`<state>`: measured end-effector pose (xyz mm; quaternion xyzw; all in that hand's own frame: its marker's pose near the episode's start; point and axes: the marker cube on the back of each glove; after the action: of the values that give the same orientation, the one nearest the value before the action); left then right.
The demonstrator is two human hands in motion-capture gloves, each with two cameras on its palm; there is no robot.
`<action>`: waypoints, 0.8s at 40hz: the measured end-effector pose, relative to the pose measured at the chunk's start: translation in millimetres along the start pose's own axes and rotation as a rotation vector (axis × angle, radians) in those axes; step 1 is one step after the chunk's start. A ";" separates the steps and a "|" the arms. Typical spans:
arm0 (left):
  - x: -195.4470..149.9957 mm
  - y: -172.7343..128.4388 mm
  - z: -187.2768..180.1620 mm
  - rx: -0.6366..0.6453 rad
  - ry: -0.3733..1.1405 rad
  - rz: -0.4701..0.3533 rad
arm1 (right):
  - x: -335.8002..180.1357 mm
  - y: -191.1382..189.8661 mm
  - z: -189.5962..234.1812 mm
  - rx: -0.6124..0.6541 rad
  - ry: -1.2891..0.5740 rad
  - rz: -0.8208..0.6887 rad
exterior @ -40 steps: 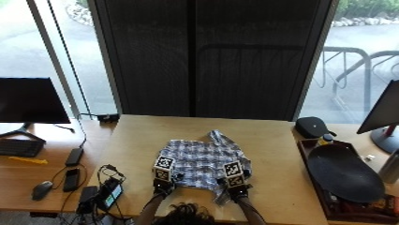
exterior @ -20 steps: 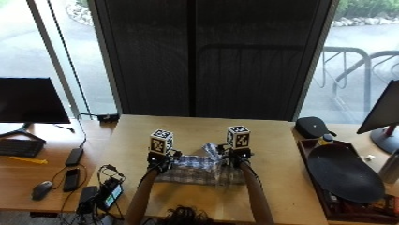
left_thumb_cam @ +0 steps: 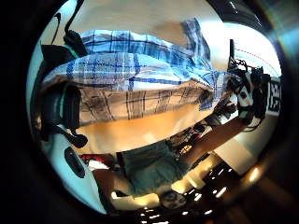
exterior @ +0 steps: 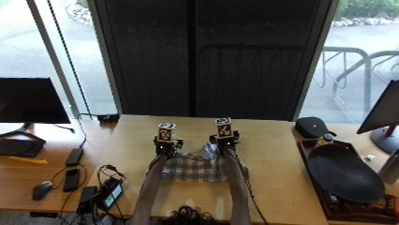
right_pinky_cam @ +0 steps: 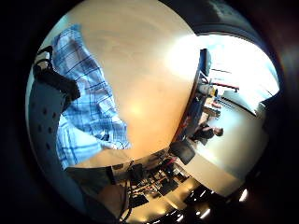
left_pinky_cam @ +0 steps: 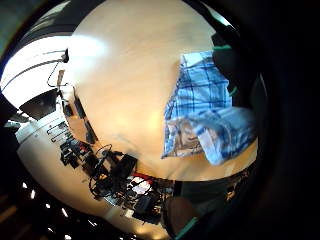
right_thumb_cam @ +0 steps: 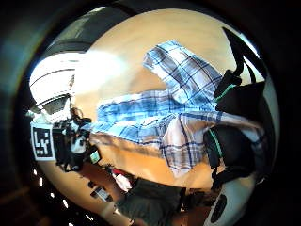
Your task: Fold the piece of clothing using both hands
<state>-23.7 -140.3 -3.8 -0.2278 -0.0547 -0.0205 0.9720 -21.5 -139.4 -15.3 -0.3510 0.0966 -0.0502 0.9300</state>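
Shirt: blue plaid shirt (exterior: 193,168) lay on the wooden table (exterior: 274,154).
Left hand (exterior: 166,145): fingers pinched its far edge.
Right hand (exterior: 225,140): likewise.

Your plaid shirt (exterior: 195,168), half folded on the table

You see blue-and-white checked cloth lying between your forearms in a wide band, its near edge straight, its far edge doubled over and lifted off the wood, with a crumpled end poking out behind.

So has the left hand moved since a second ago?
Yes. The left hand has travelled from the table's near edge toward the windows, carrying the near hem of the plaid shirt over the rest.
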 end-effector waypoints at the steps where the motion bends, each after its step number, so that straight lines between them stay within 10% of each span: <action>1: 0.5 -6.8 5.2 -0.001 -0.002 0.000 | -0.7 -9.7 3.9 0.044 0.034 0.055; 21: -11.7 -16.9 29.1 0.137 -0.078 -0.053 | -2.2 -41.4 26.7 0.405 -0.033 0.063; 24: -8.8 -3.0 15.5 0.233 -0.054 -0.034 | -11.1 -25.2 9.8 0.526 -0.129 -0.090; 32: -6.7 21.4 -9.9 0.667 -0.037 -0.051 | 26.6 26.8 -13.6 0.757 -0.052 0.136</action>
<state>-28.0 -125.5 -22.8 0.1039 -0.0818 -0.0214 0.9910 2.2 -132.3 -46.8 0.0233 0.0708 -0.0118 0.9971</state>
